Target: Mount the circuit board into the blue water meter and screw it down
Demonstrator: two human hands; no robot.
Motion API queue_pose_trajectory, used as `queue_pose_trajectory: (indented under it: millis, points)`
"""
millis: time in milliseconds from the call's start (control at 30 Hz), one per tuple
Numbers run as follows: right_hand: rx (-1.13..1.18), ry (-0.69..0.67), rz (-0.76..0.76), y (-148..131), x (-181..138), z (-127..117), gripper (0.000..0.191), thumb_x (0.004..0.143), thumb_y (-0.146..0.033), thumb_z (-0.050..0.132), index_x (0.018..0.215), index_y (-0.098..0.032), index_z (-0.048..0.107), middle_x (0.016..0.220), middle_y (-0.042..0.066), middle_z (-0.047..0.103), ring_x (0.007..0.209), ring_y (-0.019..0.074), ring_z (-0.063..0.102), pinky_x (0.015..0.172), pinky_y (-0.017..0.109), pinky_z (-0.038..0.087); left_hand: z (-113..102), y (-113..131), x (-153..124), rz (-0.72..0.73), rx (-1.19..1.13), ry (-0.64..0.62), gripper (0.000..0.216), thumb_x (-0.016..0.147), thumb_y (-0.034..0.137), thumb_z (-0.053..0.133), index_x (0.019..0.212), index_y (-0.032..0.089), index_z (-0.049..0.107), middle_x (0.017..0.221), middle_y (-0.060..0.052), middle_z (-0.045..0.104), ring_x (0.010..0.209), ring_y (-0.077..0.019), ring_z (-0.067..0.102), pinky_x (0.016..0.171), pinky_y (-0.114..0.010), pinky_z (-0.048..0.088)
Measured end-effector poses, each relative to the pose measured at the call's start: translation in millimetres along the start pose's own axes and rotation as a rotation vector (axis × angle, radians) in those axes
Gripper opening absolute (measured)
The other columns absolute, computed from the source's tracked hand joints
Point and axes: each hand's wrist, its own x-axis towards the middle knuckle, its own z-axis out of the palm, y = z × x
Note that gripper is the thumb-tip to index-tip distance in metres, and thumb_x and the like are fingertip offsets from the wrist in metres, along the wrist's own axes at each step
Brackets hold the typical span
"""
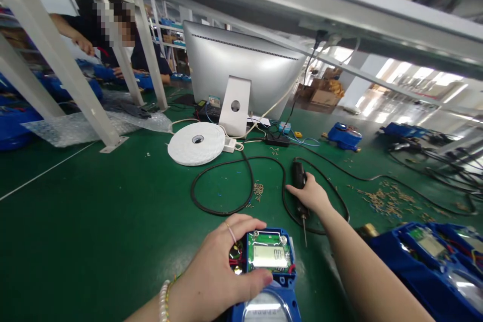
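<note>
Device (277, 261) — under left hand (219, 269), clasped | electric screwdriver (299, 177) — beyond it, rightward, gripped in right hand (314, 194)

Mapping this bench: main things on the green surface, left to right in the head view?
Bubble wrap → white reel → open blue-cased unit → black electric screwdriver → small blue device → scattered small metal pieces.

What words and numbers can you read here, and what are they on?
"00", maybe with a dot between: on the screen of the blue device.
Too small to read: label beside the monitor's stand.
Too blurred: marks in the round window.
</note>
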Motion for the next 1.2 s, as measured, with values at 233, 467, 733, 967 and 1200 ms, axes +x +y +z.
queue_pose_trajectory:
  millis: [233, 467, 733, 967, 1200]
  points:
    - [0.421, -0.094, 0.044, -20, -23, -46, 0.024, 0.090, -0.032, 0.055, 0.104, -0.013, 0.056, 0.092, 0.005, 0.061, 0.077, 0.0167, 0.061, 0.070, 0.035, 0.054, 1, -4, 3, 0.003, 0.006, 0.014, 0.055, 0.058, 0.023, 0.074, 0.112, 0.025, 0.061, 0.119, -0.003, 0.058, 0.107, -0.0247, 0.058, 0.097, -0.036, 0.045]
    - [0.998, 0.007, -0.170, -83, -58, -60, 0.019, 0.068, -0.031, 0.058, 0.083, -0.021, 0.054, 0.070, -0.002, 0.056, 0.065, 0.0155, 0.060, 0.060, 0.034, 0.055, 2, -11, 8, 0.027, 0.018, -0.022, 0.058, 0.054, 0.023, 0.075, 0.111, 0.026, 0.061, 0.120, -0.004, 0.059, 0.106, -0.0267, 0.058, 0.095, -0.039, 0.046]
    - [1.142, 0.034, -0.447, -86, -76, 23, 0.035, 0.074, -0.029, 0.071, 0.104, -0.022, 0.053, 0.059, -0.007, 0.051, 0.048, 0.0107, 0.050, 0.049, 0.025, 0.046, 0, -13, 7, 0.082, 0.013, 0.032, 0.054, 0.059, 0.036, 0.076, 0.110, 0.027, 0.061, 0.113, -0.003, 0.062, 0.104, -0.0248, 0.060, 0.091, -0.034, 0.047]
    - [1.154, 0.029, -0.481, -80, -72, 38, 0.036, 0.077, -0.025, 0.069, 0.108, -0.021, 0.052, 0.056, -0.007, 0.052, 0.046, 0.0115, 0.051, 0.048, 0.026, 0.045, -2, -6, 4, 0.034, 0.051, 0.054, 0.056, 0.056, 0.050, 0.075, 0.108, 0.032, 0.063, 0.112, -0.004, 0.062, 0.101, -0.0249, 0.061, 0.088, -0.037, 0.047]
    - [1.187, -0.002, -0.496, -91, -83, 9, 0.027, 0.079, -0.028, 0.065, 0.102, -0.023, 0.053, 0.060, -0.006, 0.051, 0.050, 0.0114, 0.050, 0.051, 0.026, 0.046, -4, -5, 6, 0.012, 0.018, 0.023, 0.056, 0.056, 0.051, 0.074, 0.107, 0.030, 0.063, 0.114, -0.005, 0.061, 0.101, -0.0241, 0.061, 0.089, -0.038, 0.047]
